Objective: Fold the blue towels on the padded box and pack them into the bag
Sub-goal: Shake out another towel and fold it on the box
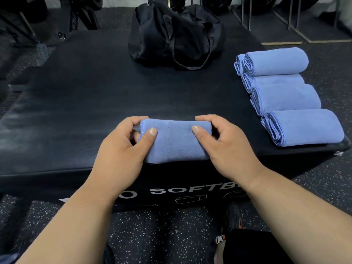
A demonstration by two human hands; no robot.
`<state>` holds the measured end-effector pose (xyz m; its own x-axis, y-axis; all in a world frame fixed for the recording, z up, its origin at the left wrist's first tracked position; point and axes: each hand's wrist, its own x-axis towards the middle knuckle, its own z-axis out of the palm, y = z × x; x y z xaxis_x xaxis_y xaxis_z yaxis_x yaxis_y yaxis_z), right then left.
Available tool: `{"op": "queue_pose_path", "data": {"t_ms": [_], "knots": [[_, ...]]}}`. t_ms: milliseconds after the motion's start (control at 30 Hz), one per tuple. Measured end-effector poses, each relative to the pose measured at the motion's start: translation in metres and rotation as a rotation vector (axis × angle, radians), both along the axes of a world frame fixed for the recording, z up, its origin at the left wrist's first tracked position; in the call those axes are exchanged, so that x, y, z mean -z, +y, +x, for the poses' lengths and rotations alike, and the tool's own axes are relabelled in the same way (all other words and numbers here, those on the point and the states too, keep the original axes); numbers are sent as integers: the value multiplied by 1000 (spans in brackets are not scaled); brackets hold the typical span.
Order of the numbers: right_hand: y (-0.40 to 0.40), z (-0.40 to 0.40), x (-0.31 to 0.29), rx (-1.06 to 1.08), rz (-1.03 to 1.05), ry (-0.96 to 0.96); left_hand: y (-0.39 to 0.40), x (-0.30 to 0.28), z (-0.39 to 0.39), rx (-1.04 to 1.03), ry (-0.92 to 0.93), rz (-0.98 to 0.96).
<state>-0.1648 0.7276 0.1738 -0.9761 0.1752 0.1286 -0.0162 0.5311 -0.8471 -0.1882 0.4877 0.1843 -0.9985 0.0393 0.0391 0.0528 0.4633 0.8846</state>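
A: We grip the folded towel (176,140) at six o'clock on the padded box (76,103); left hand (122,147) and right hand (224,143) clamp its ends.

B: Folding seems finished; next we carry it to the bag (177,33) at twelve o'clock.

i see a wide bare stretch of the padded box (80,96) between the near edge and the bag (177,33), so a straight path forward to the bag is open. the bag sits at the far edge, its straps (187,60) drooping toward me. the right side is taken up by a row of folded towels (285,96) running front to back, touching one another. the whole left half of the box top is free. beyond the far edge stand dark metal racks (266,16).
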Motion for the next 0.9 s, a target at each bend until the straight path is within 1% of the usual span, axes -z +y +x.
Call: {"op": "queue_pose_path", "data": {"t_ms": [100, 167, 300, 400, 500, 667, 733, 833, 900], "knots": [[-2, -5, 3, 17, 112, -24, 5, 1, -2, -60, -30, -61], [-3, -8, 3, 35, 152, -32, 8, -1, -2, -77, -42, -119], [-4, -11, 0, 57, 199, -65, 11, -3, -4, -75, 18, -285], [-4, -10, -1, 40, 265, -95, 10, -4, -5, -65, 23, -336], [-5, -11, -1, 32, 325, -123, 9, -1, -5, -67, 8, -330], [-7, -15, -4, 22, 352, -152, 10, 0, -5, -93, -51, -187], [-7, -14, -5, 22, 345, -147, 10, -1, -1, -87, -42, -138], [-9, -10, -3, 41, 310, -131, 10, -1, 5, -53, 11, -168], [-11, -9, -3, 53, 322, -135, 9, -1, 6, -37, 3, -190]]}}
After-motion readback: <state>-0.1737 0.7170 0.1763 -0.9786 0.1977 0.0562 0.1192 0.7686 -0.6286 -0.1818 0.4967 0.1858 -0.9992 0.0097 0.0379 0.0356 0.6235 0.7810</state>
